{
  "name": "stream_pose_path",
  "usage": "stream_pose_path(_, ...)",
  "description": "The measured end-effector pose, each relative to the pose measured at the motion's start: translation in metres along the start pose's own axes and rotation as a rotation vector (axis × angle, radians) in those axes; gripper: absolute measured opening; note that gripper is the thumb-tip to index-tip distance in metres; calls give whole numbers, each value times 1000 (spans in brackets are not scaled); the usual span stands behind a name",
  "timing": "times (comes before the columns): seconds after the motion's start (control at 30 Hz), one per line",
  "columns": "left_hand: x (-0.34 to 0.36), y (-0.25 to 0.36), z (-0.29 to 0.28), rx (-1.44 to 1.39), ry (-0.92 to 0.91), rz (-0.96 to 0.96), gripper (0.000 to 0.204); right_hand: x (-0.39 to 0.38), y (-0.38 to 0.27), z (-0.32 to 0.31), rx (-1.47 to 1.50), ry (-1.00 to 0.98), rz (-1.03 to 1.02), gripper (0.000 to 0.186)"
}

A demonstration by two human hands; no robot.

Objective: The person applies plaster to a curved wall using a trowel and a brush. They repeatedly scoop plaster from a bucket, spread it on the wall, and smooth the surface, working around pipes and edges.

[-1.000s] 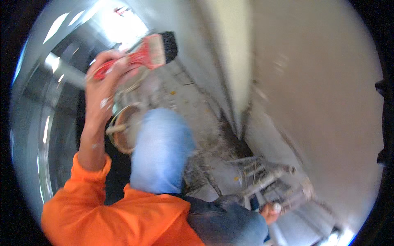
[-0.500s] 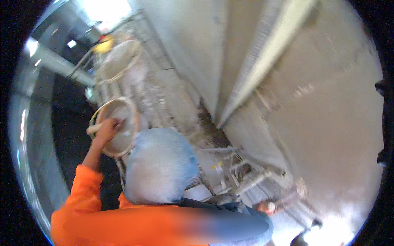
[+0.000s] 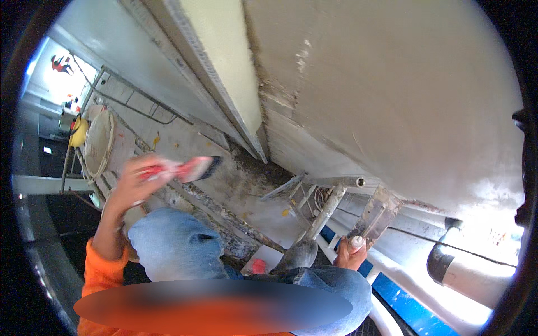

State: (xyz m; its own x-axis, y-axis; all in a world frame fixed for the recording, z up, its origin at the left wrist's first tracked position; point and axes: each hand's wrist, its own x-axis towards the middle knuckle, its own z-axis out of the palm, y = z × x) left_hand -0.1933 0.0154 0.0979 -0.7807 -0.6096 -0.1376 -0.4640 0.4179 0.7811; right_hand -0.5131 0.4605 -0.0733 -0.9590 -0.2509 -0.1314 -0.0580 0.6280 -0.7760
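My left hand (image 3: pixel 134 182) is raised over the scaffold planks, closed round the red handle of a paintbrush (image 3: pixel 196 168). The brush's dark bristles point right, toward the wall, and both hand and brush are smeared by motion. Low on the right, my right hand (image 3: pixel 350 257) grips a plastering trowel (image 3: pixel 381 211) by its handle. Its rectangular, stained metal blade lies close to the grey plastered wall (image 3: pixel 403 101). My bent knees in blue jeans (image 3: pixel 174 241) are between the hands and hide part of the planks.
Metal scaffold tubes (image 3: pixel 328 215) stand beside the right knee. A pale, dusty bucket (image 3: pixel 101 140) and a yellow rounded thing (image 3: pixel 78 131) are at the far left. Pale pipes (image 3: pixel 471 277) run at lower right. In the distance, a person (image 3: pixel 61 64) shows at upper left.
My left hand has come up out of the nearer bucket, and the paintbrush in it now shows. The view has turned rightward; the right hand with its trowel shows more plainly.
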Motion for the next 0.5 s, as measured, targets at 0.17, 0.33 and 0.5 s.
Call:
stream_pose_path(0.17, 155, 20, 164, -77, -335, 553, 19, -12, 18, -18, 40, 18, 131, 28)
stream_pose_path(0.33, 228, 41, 235, 260, -344, 870, 23, -9, 8, -43, -202, -90, -136, 35)
stream_pose_path(0.5, 177, 8, 177, 380, -213, 778, 27, 59, -12, -56, -440, -322, -324, 48)
